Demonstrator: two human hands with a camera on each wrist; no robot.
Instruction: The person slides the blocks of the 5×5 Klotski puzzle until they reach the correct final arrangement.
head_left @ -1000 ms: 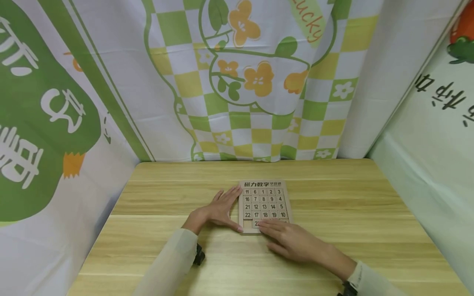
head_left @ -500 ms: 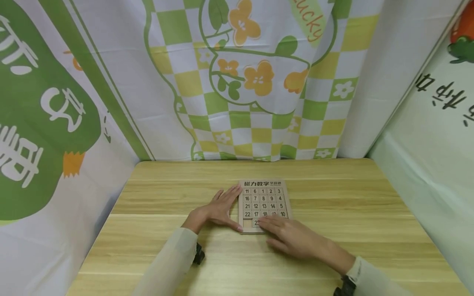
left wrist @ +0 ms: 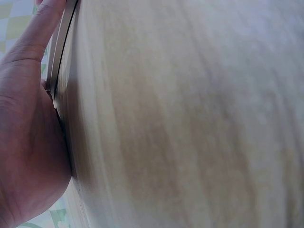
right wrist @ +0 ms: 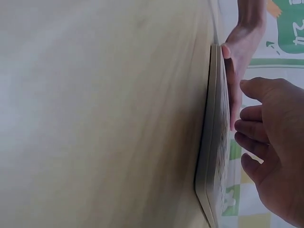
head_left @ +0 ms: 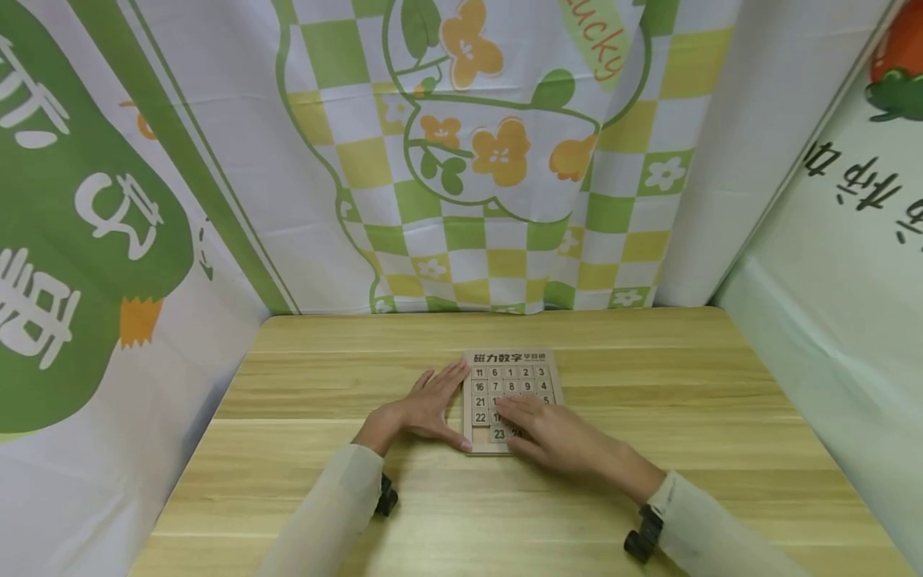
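A wooden sliding number puzzle (head_left: 508, 358) lies flat on the table, with rows of square numbered tiles (head_left: 510, 373) in its frame. Its bottom left cell has no tile; tile 23 (head_left: 498, 434) sits beside that gap. My left hand (head_left: 425, 409) spans the puzzle's left edge, with straight fingers at the upper part and the thumb on the lower left corner. Over the lower right tiles extends my right hand (head_left: 562, 437), its fingers loosely bent and covering several numbers. In the right wrist view, the right fingertips (right wrist: 240, 127) are close above the puzzle; contact cannot be made out.
The light wooden table (head_left: 324, 353) extends around the puzzle on all sides. Behind it hangs a green and yellow checked curtain (head_left: 469, 232). Printed cloths stand at left (head_left: 86, 240) and right (head_left: 829, 264). A dark wrist camera (head_left: 644, 534) is strapped at the right cuff.
My right hand has moved up and slightly left over the puzzle, now covering the middle rows and uncovering part of tile 24. My left hand has stayed at the left edge.
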